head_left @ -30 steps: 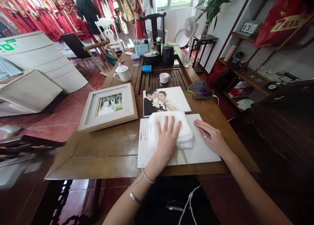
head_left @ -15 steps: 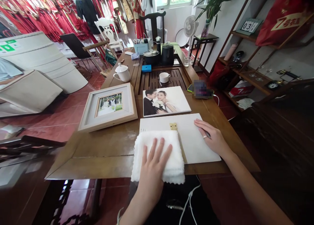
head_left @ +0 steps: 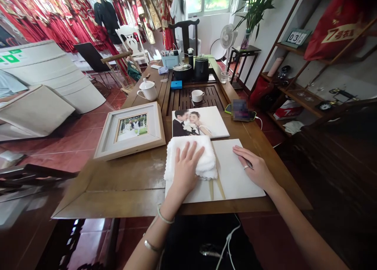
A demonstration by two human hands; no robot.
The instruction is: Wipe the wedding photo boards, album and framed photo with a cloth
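One hand, the left one (head_left: 185,164), lies flat with its fingers a little spread on a folded white cloth (head_left: 208,160). It presses on the cloth from above and does not close around it. The cloth covers the far left part of a white board (head_left: 229,170), which lies flat near the front edge of the wooden bench (head_left: 118,181). At its far side, the cloth meets or overlaps the near edge of a wedding photo panel (head_left: 216,121); I cannot tell which. On the board, two pale strips (head_left: 221,188) come out from under the cloth and spread apart toward the front edge.

The right hand (head_left: 255,167) is at the right side of this board. Its fingers are close together and loosely bent, with the tips resting on the white surface; I cannot tell whether it also grips the edge. It wears a ring (head_left: 246,166). On the left forearm there are two bracelets (head_left: 151,245).

To the left of the photo panel lies a light wooden frame (head_left: 156,123) with a smaller picture inside. Behind these stand a lidded white mug (head_left: 149,90) and, on a dark slatted tray (head_left: 214,96), a white cup (head_left: 196,95).
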